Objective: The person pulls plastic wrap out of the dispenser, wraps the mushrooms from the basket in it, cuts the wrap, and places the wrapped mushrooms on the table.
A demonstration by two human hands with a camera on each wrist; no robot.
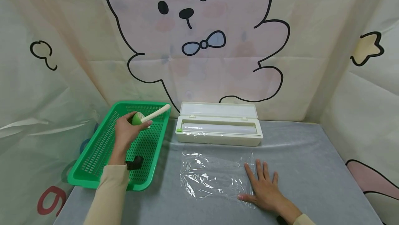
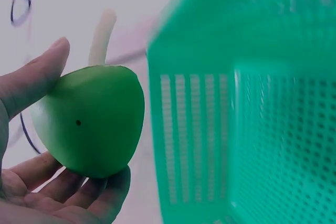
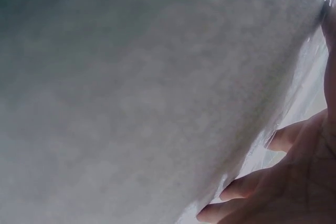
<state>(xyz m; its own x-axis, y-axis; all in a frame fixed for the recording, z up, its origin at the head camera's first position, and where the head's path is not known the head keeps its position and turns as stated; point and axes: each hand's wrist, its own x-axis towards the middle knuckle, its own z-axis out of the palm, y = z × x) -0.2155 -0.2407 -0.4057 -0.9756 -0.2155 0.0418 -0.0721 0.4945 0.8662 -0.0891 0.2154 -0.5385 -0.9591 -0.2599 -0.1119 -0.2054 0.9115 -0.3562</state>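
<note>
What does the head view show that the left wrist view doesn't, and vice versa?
Only the head view: the right hand spread at the right edge of the clear plastic film, the open white dispenser box with its film roll, and the grey tabletop.

Only the left wrist view: a small dark dot on the green rounded object.

Both: the left hand gripping that object, the pale stick and the green basket.

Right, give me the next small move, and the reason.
I'd have the left hand carry the green piece across to the film and lower it there. It is gripped above the basket, while the film lies spread out with the right hand flat at its edge.
</note>
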